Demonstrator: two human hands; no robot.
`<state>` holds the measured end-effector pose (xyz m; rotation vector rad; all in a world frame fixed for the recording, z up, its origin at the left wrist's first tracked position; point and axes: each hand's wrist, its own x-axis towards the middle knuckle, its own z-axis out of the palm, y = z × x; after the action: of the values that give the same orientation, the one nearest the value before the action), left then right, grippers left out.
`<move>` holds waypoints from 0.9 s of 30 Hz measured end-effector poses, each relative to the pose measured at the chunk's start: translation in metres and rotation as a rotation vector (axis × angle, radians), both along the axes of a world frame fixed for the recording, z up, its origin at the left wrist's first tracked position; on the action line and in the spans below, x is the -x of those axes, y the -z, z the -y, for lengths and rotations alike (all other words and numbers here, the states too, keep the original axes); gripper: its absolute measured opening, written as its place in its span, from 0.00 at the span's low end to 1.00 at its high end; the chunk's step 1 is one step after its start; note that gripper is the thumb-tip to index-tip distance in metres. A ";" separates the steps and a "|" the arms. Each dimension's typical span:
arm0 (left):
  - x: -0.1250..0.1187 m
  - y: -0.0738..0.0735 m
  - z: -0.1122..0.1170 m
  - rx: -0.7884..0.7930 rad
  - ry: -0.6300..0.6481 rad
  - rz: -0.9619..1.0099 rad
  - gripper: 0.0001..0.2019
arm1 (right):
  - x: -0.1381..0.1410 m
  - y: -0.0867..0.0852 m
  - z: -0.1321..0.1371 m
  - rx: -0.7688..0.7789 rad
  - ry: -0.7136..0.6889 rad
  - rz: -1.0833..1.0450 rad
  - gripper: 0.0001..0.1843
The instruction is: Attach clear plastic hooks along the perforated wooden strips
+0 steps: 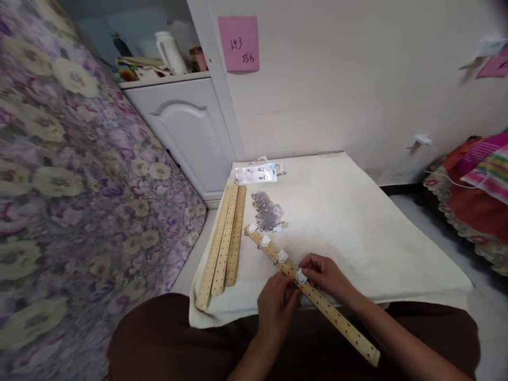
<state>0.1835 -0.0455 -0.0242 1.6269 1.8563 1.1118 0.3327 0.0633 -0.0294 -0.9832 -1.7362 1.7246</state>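
Note:
A pale wooden strip with rows of holes (337, 319) lies slantwise over the table's near edge, its lower end reaching above my lap. Several small white tags with metal rings sit along its upper half, one of them a white tag (282, 257). My right hand (326, 273) pinches the nearest white tag (301, 275) from the right. On the strip's left edge, just below that tag, my left hand (273, 301) has its fingers closed; the strip is between them, and the fingertips are partly hidden. Beyond the strip's far end lies a cluster of small clear bags with metal pieces (266, 210).
Several more perforated wooden strips (226, 241) lie at the table's left side. Clear plastic packets (254, 173) rest at the back edge of the cloth-covered table (381, 238). A floral curtain (79, 174) hangs on the left, and a white cabinet (186, 132) stands behind.

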 end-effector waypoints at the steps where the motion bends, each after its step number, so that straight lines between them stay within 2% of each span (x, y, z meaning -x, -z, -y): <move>1: -0.001 0.000 0.000 -0.001 -0.008 -0.005 0.07 | 0.000 0.001 0.000 -0.029 0.001 0.016 0.05; 7: -0.005 -0.002 -0.002 -0.032 -0.044 -0.015 0.06 | -0.001 0.003 0.000 -0.127 -0.006 0.087 0.05; 17: -0.001 0.009 0.000 -0.080 -0.001 -0.143 0.06 | -0.002 -0.002 0.003 -0.159 -0.018 0.117 0.06; 27: -0.002 0.010 -0.001 -0.119 -0.014 -0.147 0.06 | -0.005 0.000 0.004 -0.199 -0.018 0.129 0.06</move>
<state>0.1858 -0.0445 -0.0346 1.8088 1.9272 1.1566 0.3381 0.0592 -0.0299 -1.0105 -1.9611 1.4927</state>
